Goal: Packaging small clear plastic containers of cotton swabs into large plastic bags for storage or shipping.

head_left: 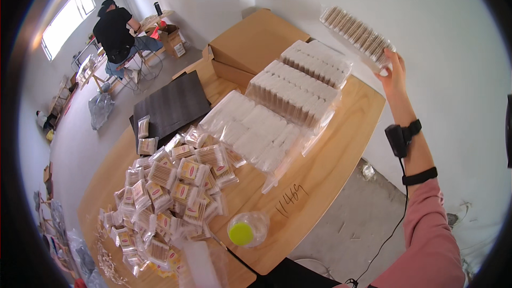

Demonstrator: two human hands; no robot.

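My right hand (393, 74) is raised at the right, above the table's far edge. Its fingers pinch one end of a long clear bag (354, 31) packed with a row of small bundles of brown-stemmed sticks, apparently cotton swabs. Below it, similar filled bags (293, 90) lie side by side on the wooden table, their white tops up. A loose heap of small clear packets of cotton swabs (162, 176), some with yellow and red labels, covers the table's left part. My left hand is out of the picture.
A brown cardboard box (256, 37) stands at the back, beside black sheets (170, 101). A clear jar with a green lid (241, 233) is near the front edge, by clear plastic bags (202, 266). Farther off, a person in black (117, 34) sits working.
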